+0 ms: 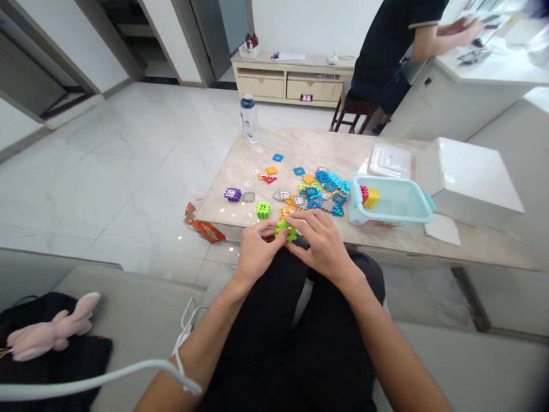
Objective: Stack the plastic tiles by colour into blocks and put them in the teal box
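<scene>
Just over the table's near edge, my left hand (258,247) and my right hand (316,243) both grip a lime green interlocking building piece (286,230). Fingers and thumbs of both hands close on its sides. Beyond my left hand stands a green stack of like pieces (263,210), with a purple stack (233,194) farther left and a grey square piece (249,197) between them. A mixed pile of loose blue pieces (312,193), plus orange, grey and green ones, spreads past my right hand.
A light blue bin (392,220) holds red and yellow pieces (371,198). Its clear lid (390,161) lies behind it, beside a white box (476,177). A water bottle (249,119) stands at the far left corner. Another person (381,51) sits at a counter.
</scene>
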Available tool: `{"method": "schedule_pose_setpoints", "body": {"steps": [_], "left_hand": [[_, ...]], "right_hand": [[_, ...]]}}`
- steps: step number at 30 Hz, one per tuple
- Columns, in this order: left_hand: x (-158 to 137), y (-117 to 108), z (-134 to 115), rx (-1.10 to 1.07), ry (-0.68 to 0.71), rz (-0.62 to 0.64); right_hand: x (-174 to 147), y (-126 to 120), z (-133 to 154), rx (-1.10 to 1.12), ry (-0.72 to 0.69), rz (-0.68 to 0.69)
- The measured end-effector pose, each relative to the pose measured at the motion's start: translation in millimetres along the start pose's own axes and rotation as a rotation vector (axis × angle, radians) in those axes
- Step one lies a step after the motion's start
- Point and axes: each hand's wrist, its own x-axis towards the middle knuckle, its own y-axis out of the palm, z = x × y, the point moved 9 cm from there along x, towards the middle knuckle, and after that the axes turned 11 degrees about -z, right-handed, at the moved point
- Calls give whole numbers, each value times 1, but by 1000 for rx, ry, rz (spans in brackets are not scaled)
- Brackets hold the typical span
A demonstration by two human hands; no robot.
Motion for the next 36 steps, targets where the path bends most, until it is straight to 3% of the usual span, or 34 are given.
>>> {"method": "schedule_pose_setpoints", "body": {"steps": [7, 13, 17, 21, 24, 27, 36], "left_hand": [[-9, -56, 4, -35, -18, -79], [-11, -98, 34, -106, -85, -173], [-43, -121, 48, 41, -32, -334], [-95, -95, 38, 213, 178, -94], [-120, -81, 29, 350, 373, 6], [-123, -79, 29, 356, 452, 55], [-110, -97, 44, 277, 420, 68]], "right_hand": [[23, 42, 47, -56, -81, 83], [35, 87, 63, -94, -165, 204], [50, 111, 15, -130, -91, 239], [60, 140, -59, -217, 33, 315], [60, 165, -94, -252, 58, 418], [60, 185, -104, -270, 41, 482], [61, 222, -102, -351, 47, 648]]}}
